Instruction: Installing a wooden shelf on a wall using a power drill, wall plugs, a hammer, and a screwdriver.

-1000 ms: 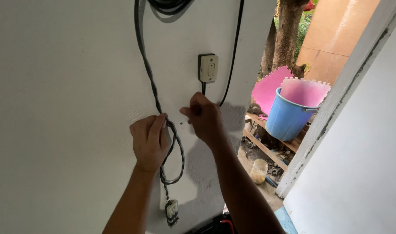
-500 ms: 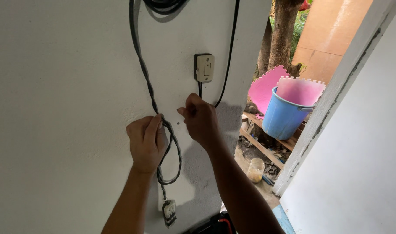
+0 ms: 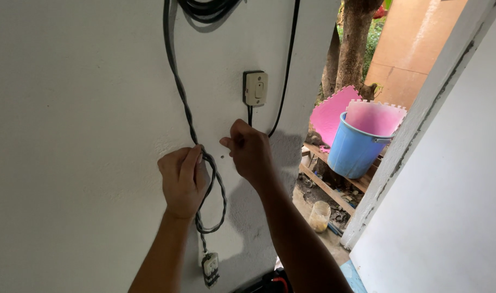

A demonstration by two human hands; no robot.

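Since the earlier frame both hands have barely shifted on the wall; my view has edged a little, so the wall switch now sits slightly left of where it was. My left hand (image 3: pixel 183 182) is closed in a loose fist around the twisted grey-and-black electrical cable (image 3: pixel 189 116), fingers curled over it and thumb pressing it against the white plastered wall (image 3: pixel 69 135). From that grip the cable climbs toward 12 o'clock to a dark coil at the top edge, and below the hand it loops round at 6 o'clock down to a small white socket block (image 3: pixel 210 267) hanging against the wall. My right hand (image 3: pixel 250 152) sits just beside the left, at its 2 o'clock, fingertips pinched together against the wall; whether they hold anything I cannot tell, it is too small to make out. Directly at 12 o'clock from the right hand is the cream rectangular wall switch (image 3: pixel 256 88), with a thin black wire (image 3: pixel 285 81) running beside it. Far off at 3 o'clock stands a blue plastic bucket (image 3: pixel 356 149) holding pink foam mats (image 3: pixel 375 116), near a tree trunk (image 3: pixel 353 43).
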